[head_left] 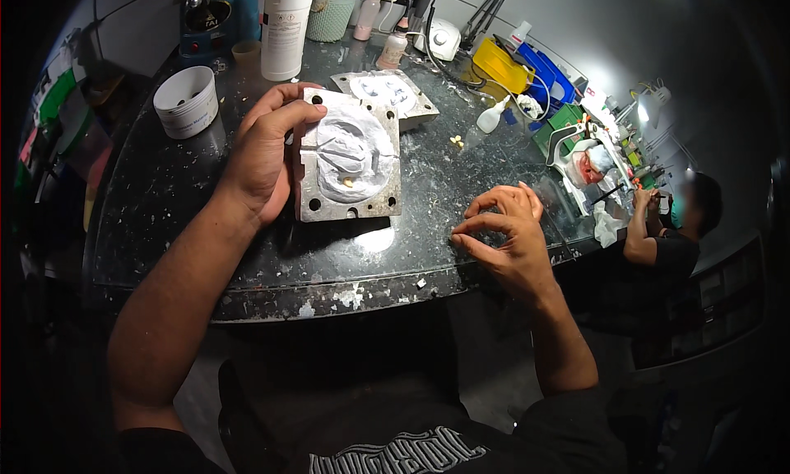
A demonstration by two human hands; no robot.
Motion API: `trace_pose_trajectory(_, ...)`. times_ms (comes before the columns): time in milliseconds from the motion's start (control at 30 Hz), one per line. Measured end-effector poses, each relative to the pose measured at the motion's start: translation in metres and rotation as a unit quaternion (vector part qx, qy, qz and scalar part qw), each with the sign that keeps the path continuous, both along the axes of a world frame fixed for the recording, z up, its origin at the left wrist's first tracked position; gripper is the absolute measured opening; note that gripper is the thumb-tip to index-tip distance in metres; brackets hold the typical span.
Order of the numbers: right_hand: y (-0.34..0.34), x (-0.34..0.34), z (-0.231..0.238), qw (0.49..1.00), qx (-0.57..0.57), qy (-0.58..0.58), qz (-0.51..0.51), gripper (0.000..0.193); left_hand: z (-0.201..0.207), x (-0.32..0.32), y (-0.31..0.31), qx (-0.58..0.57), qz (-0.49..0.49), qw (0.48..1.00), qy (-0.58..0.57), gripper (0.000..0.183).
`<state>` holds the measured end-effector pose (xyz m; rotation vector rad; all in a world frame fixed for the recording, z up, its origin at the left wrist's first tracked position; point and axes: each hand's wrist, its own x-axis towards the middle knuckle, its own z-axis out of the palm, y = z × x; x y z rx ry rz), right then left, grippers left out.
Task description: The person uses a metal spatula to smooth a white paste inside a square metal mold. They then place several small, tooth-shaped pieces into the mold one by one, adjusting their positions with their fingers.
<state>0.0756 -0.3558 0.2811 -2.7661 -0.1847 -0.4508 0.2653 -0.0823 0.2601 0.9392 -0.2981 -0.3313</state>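
Already opened and split into two halves, to judge by the layout. Going from the left of the frame: a white round tub point(187, 100) standing at upper left on the dark speckled bench point(164, 227), then a tall white bottle point(285, 28) just behind and to its right. Left hand point(262, 157) at centre left, grip closed around the left edge of a square metal flask half point(349, 157), thumb hooked over the top corner, fingers wrapped beneath; flask half tipped up toward the camera, lower edge resting on or just above the bench. Filled with white plaster bearing an arch-shaped impression, with one small yellowish speck low in the hollow. Second flask half point(385, 95) lying flat just behind, upper centre, also plaster-filled, untouched. A few small yellowish bits point(455, 141) loose on the bench to the right of it. Right hand point(504, 231) at centre right, well apart from the flask, fingertips pinched together just above the bench; whether anything tiny sits in that pinch, cannot tell. Farther right, yellow and blue trays point(527, 69), a spray bottle, and another person point(679, 227) working at the far end. Judged so far: separation done, plaster exposed; cleaning or seating of small parts seemingly left, halves not yet rejoined.
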Motion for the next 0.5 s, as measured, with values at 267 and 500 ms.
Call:
trace_pose_trajectory(267, 0.000, 0.005, 0.012, 0.997, -0.057, 0.040, 0.027, 0.010, 0.005, -0.004, -0.001, -0.002, -0.031, 0.999, -0.018, 0.037)
trace_pose_trajectory(500, -0.001, 0.017, 0.039, 0.997, 0.052, 0.031, 0.040, 0.009, -0.002, -0.003, -0.006, 0.006, 0.017, 0.999, -0.048, 0.028)
